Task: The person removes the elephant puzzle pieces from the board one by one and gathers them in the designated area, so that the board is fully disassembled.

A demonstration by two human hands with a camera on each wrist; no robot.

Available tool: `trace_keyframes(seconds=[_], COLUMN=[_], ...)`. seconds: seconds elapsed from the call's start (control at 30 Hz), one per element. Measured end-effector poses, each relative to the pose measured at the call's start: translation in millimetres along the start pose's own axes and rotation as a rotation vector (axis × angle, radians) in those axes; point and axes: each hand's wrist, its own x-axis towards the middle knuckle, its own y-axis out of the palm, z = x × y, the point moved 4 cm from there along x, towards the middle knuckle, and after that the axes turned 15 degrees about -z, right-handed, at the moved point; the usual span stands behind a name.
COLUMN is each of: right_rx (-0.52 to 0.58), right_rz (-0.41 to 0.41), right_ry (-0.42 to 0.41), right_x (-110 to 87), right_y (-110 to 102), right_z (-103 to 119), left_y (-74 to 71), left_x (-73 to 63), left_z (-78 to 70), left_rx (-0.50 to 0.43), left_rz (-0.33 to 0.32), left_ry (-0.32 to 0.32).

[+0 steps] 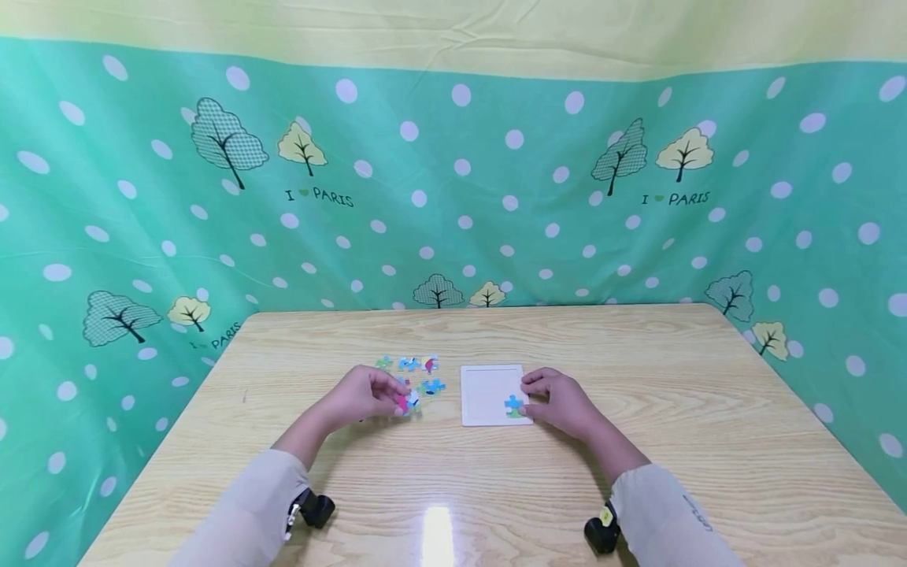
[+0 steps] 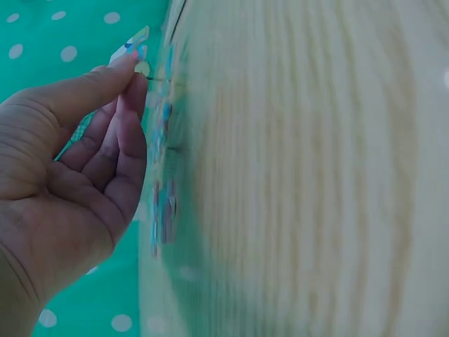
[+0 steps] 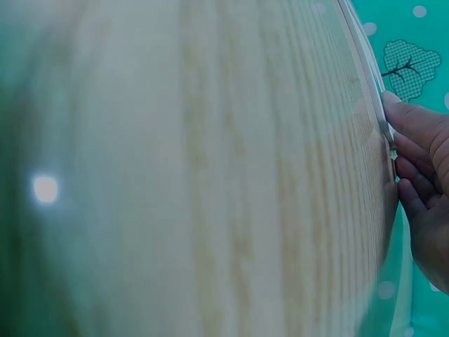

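My left hand (image 1: 368, 396) pinches a jigsaw piece (image 2: 131, 46) between thumb and fingertip, raised over the table in the left wrist view. Just beyond and beneath it lie several loose jigsaw pieces (image 1: 433, 387), mostly blue with bits of red and green. A white square puzzle tray (image 1: 485, 395) lies to the right of them. One blue and green jigsaw piece (image 1: 513, 405) sits in the tray's lower right corner. My right hand (image 1: 560, 402) grips the tray's right edge, the thumb beside that piece. The undersides of the right fingers are partly hidden.
The pale wooden table (image 1: 460, 480) carries everything. Behind and beside it hangs a green dotted curtain (image 1: 453, 189) with printed trees. A dark wrist camera (image 1: 316, 509) is strapped at the left sleeve, another wrist camera (image 1: 602, 534) at the right.
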Motion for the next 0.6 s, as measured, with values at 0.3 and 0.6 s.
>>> trace_keyframes(seconds=[0.3,0.6], right_rx=[-0.010,-0.007], right_rz=[-0.002,0.003], right_ry=[-0.019,-0.007], right_x=[1.8,1.8], right_y=[-0.3,0.1], right_z=[0.5,0.0], left_y=[-1.9,-1.3], left_x=[-3.5,-3.0], left_z=[7.5,3.7], left_rx=[0.139,0.247], left_rz=[0.011,0.001], left_ry=[0.109,0.186])
